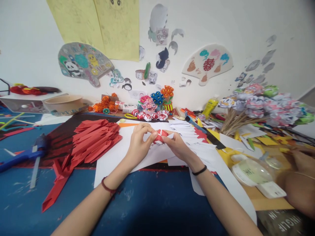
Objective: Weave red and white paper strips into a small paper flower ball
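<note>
Between my two hands, above the white paper sheet point(110, 164), is a small red and white folded paper ball point(161, 136). My left hand point(141, 141) pinches its left side with thumb and finger. On the other side my right hand point(176, 146) grips it, fingers partly hidden behind the paper. A pile of folded red paper strips point(95, 139) lies left of my left hand, with a bent red strip point(57, 183) in front of it. Folded white paper strips point(184, 131) are spread behind and right of my right hand. Several finished red and white paper balls point(155, 115) sit in a row behind.
A blue glue gun point(31, 152) lies at the left, near a beige basin point(64, 103). Paper flowers point(261, 101) on stems stand at the right. A clear bottle point(251, 170) lies beside another person's arm point(299, 190). A yellow bottle point(210, 106) stands by the wall.
</note>
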The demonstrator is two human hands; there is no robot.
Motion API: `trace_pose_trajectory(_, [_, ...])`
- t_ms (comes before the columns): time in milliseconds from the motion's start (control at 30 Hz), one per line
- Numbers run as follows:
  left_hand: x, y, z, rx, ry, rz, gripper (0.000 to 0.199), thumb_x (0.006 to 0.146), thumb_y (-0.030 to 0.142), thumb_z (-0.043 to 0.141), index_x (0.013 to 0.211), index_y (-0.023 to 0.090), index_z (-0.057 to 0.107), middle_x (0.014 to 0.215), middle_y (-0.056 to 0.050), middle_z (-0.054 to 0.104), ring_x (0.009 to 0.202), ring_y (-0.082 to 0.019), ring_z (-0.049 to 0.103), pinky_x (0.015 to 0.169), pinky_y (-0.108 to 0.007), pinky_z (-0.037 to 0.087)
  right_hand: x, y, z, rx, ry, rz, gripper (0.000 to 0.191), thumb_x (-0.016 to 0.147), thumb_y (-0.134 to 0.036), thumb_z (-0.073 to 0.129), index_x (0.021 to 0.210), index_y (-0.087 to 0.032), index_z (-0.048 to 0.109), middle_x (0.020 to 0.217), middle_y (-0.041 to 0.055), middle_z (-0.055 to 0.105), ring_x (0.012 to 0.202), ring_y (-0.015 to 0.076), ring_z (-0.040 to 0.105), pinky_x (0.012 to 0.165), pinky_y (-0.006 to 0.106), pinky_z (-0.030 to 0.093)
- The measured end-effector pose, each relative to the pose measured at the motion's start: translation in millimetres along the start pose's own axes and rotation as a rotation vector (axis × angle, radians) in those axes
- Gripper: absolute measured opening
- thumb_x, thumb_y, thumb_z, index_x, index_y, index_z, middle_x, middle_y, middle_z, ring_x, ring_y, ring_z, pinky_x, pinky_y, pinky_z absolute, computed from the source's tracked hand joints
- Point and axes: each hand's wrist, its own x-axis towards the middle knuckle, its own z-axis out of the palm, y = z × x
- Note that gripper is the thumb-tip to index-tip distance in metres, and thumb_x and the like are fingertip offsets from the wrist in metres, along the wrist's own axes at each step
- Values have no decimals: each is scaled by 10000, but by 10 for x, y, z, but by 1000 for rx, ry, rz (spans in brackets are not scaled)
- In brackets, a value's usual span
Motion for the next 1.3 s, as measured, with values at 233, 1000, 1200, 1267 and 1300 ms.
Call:
trace_pose_trajectory(233, [27,-3,-45,-73,-7,39,139,886,291,607,784,197,615,932,-27,619,942,-186,541,859,-330,387,-2,-4,-9,112,-62,-16,678,746,-636,664,1260,-206,558,998,69,644,956,217,585,869,356,459])
trace_pose_trajectory(1000, [67,20,-153,-190,-286,55,183,833,282,629,679,183,648,956,-44,580,964,-214,513,916,-370,349,-55,35,-166,111,-392,237,358,715,-398,790,893,-95,725,753,35,658,643,106,550,622,222,424])
trace_pose_trajectory(1200, [27,27,-92,-335,-326,-2,165,798,291,652,666,192,650,982,-52,539,996,-232,508,969,-404,356,-72,43,-144,107,-447,229,299,735,-385,770,829,-104,733,645,7,615,561,90,487,527,214,365])
trace_pose_trajectory(1267, [19,18,-75,-346,-326,-28,153,783,284,659,660,194,650,972,-55,534,991,-236,510,975,-416,364,-74,43,-139,100,-444,234,296,736,-388,768,802,-102,729,622,0,598,556,89,482,524,215,358])
trace_pose_trajectory(1300, [17,12,-69,-339,-323,-41,145,775,279,663,657,194,652,965,-56,533,988,-239,511,976,-422,367,-75,42,-137,98,-440,236,296,736,-388,766,792,-100,727,610,-5,589,545,85,472,521,215,352])
